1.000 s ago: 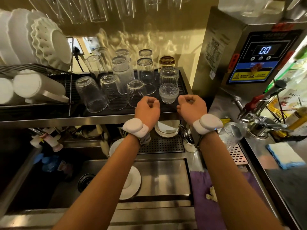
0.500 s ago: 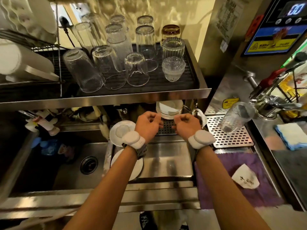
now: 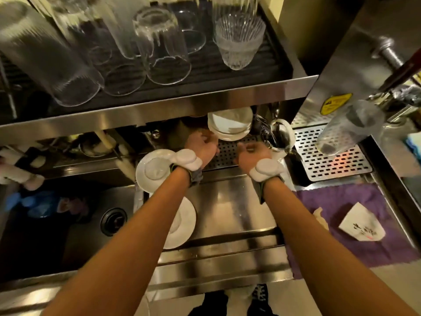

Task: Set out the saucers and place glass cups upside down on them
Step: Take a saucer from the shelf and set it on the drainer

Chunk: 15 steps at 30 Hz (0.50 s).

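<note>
A stack of white saucers sits under the steel shelf, on a perforated grate. My left hand is curled just left of the stack, and I cannot see anything in it. My right hand is curled over the grate below the stack and holds nothing. One white saucer with a round pale thing on it lies left of my left wrist. Another saucer lies nearer, partly under my left forearm. Several clear glasses stand upside down on the shelf, beside ribbed glasses.
A glass stands on the perforated drip tray at the right, under a steel dispenser. A purple cloth with a folded paper lies front right. The sink drain is at the left. A cup of utensils is right of the saucers.
Both hands dropped from the shelf's front edge to below it, toward the saucer stack. The view tilted down and closer.
</note>
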Motion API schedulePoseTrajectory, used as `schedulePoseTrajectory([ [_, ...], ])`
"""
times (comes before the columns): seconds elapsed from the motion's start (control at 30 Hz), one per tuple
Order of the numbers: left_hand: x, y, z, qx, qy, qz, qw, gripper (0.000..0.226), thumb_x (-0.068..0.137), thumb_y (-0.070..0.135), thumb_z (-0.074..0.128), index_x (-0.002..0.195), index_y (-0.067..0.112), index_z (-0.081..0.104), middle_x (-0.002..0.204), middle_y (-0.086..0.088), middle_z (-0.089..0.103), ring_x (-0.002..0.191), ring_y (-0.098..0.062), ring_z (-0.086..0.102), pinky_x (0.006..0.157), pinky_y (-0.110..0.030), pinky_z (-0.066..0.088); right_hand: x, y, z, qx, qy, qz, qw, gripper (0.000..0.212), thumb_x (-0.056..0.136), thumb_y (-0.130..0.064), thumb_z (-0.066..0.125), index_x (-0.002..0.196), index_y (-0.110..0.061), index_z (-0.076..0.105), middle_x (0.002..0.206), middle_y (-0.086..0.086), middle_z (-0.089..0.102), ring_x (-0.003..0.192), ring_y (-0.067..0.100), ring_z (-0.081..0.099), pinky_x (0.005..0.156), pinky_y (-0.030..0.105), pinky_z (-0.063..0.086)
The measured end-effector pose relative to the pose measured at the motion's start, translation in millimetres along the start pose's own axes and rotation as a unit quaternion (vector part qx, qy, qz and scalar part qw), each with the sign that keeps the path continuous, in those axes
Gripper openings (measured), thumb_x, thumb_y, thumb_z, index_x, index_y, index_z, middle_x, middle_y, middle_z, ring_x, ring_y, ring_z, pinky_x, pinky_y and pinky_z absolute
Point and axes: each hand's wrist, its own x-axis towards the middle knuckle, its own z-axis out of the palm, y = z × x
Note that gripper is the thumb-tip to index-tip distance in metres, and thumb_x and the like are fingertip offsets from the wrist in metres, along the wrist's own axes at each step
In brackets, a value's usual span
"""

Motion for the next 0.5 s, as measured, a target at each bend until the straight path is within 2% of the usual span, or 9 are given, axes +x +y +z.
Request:
schedulePoseTrajectory([
  [0.07, 19.0, -6.0, 3.4, 0.040, -0.004, 0.017, 0.999, 0.014, 0.090, 0.035, 0.057, 0.096, 0.022, 0.061, 0.097, -0.009, 0.075, 0.089, -0.030, 0.073, 0.088, -0.045, 0.059, 22.1, 8.5, 11.1, -0.001, -0.002, -0.001, 1.000, 0.029, 0.088, -0.043, 0.062, 0.068, -0.023, 0.055, 0.098, 0.023, 0.075, 0.093, 0.043, 0.073, 0.087, 0.057, 0.058],
  [0.13, 31.5, -10.1, 3.8, 0.077, -0.005, 0.024, 0.997, 0.025, 0.089, 0.040, 0.055, 0.104, 0.021, 0.062, 0.100, -0.010, 0.074, 0.095, -0.033, 0.070, 0.091, -0.046, 0.057, 38.8, 11.5, 17.5, -0.020, 0.007, -0.007, 1.000, 0.036, 0.088, -0.042, 0.059, 0.061, -0.019, 0.058, 0.094, 0.025, 0.076, 0.090, 0.044, 0.074, 0.085, 0.058, 0.059],
  [0.17, 41.8, -12.5, 7.0, 0.086, -0.003, 0.028, 0.996, 0.027, 0.089, 0.039, 0.055, 0.106, 0.019, 0.061, 0.100, -0.011, 0.073, 0.096, -0.033, 0.069, 0.092, -0.047, 0.056, 48.4, 12.8, 22.0, -0.024, 0.012, -0.004, 1.000, 0.037, 0.090, -0.041, 0.057, 0.065, -0.016, 0.064, 0.095, 0.024, 0.077, 0.092, 0.043, 0.074, 0.086, 0.057, 0.059],
  [0.2, 48.7, -12.5, 8.0, 0.091, 0.003, 0.033, 0.995, 0.027, 0.090, 0.038, 0.056, 0.108, 0.018, 0.061, 0.101, -0.013, 0.072, 0.095, -0.034, 0.068, 0.092, -0.049, 0.056, 53.8, 10.1, 24.8, -0.027, 0.012, -0.001, 1.000, 0.039, 0.093, -0.041, 0.055, 0.076, -0.009, 0.071, 0.099, 0.023, 0.077, 0.097, 0.042, 0.073, 0.089, 0.055, 0.058],
  [0.27, 62.4, -14.4, 9.4, 0.116, 0.006, 0.057, 0.992, 0.028, 0.092, 0.036, 0.057, 0.108, 0.013, 0.061, 0.103, -0.015, 0.069, 0.093, -0.033, 0.067, 0.086, -0.045, 0.055, 59.2, 6.0, 28.5, -0.059, 0.012, 0.009, 0.998, 0.047, 0.098, -0.042, 0.049, 0.103, -0.002, 0.074, 0.110, 0.019, 0.076, 0.107, 0.038, 0.071, 0.097, 0.045, 0.056],
  [0.3, 68.8, -15.7, 9.6, 0.139, -0.002, 0.078, 0.987, 0.029, 0.093, 0.035, 0.057, 0.107, 0.011, 0.062, 0.105, -0.015, 0.068, 0.091, -0.030, 0.064, 0.082, -0.038, 0.051, 61.1, 4.5, 29.9, -0.084, 0.022, 0.010, 0.996, 0.050, 0.100, -0.041, 0.046, 0.113, -0.001, 0.072, 0.118, 0.018, 0.073, 0.114, 0.036, 0.068, 0.100, 0.040, 0.053],
  [0.37, 85.2, -21.5, 12.7, 0.179, -0.014, 0.107, 0.978, 0.032, 0.094, 0.036, 0.055, 0.108, 0.008, 0.063, 0.107, -0.012, 0.066, 0.091, -0.023, 0.059, 0.077, -0.029, 0.039, 73.3, 7.9, 36.3, -0.112, 0.051, 0.018, 0.992, 0.053, 0.105, -0.038, 0.038, 0.132, 0.001, 0.060, 0.136, 0.021, 0.062, 0.128, 0.036, 0.057, 0.106, 0.038, 0.043],
  [0.43, 95.6, -24.4, 15.2, 0.187, -0.012, 0.112, 0.976, 0.038, 0.093, 0.042, 0.054, 0.110, 0.008, 0.063, 0.107, -0.009, 0.068, 0.092, -0.024, 0.062, 0.076, -0.026, 0.036, 81.8, 10.9, 40.5, -0.123, 0.051, 0.031, 0.991, 0.051, 0.107, -0.033, 0.030, 0.142, 0.001, 0.047, 0.147, 0.022, 0.050, 0.139, 0.037, 0.046, 0.113, 0.040, 0.034],
  [0.5, 103.8, -24.4, 18.4, 0.181, -0.006, 0.114, 0.977, 0.044, 0.091, 0.048, 0.053, 0.106, 0.009, 0.064, 0.101, -0.007, 0.071, 0.091, -0.026, 0.066, 0.072, -0.027, 0.038, 88.0, 9.0, 40.7, -0.137, 0.045, 0.032, 0.989, 0.052, 0.108, -0.033, 0.027, 0.144, 0.001, 0.045, 0.149, 0.022, 0.047, 0.141, 0.037, 0.043, 0.116, 0.040, 0.031],
])
